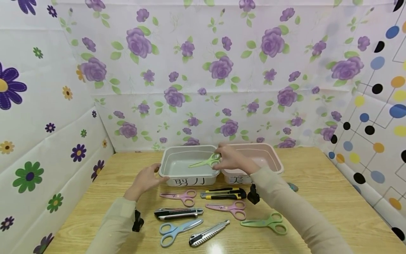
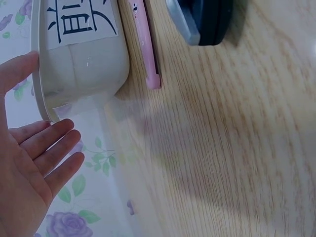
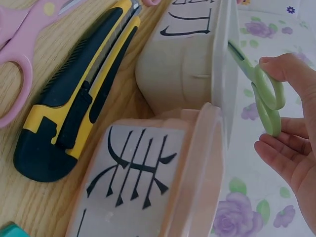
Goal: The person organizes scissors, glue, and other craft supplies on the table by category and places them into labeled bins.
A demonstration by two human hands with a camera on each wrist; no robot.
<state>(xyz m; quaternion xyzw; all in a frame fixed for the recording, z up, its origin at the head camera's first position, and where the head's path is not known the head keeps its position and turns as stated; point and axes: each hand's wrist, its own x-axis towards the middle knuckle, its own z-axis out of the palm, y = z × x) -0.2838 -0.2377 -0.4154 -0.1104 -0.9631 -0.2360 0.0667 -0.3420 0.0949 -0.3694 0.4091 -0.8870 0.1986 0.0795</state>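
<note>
Above the grey bin, my right hand pinches a pair of light green scissors by the handle loops. The blades point left over the bin. In the right wrist view, the thumb lies against one loop of the green scissors and the fingertips against the other. My left hand touches the left end of the grey bin. Its thumb rests on the rim and its fingers are extended, as the left wrist view shows.
A pink bin stands right of the grey one. In front lie pink scissors, more pink scissors, blue scissors, green scissors, a yellow-black cutter, a black cutter and a silver cutter.
</note>
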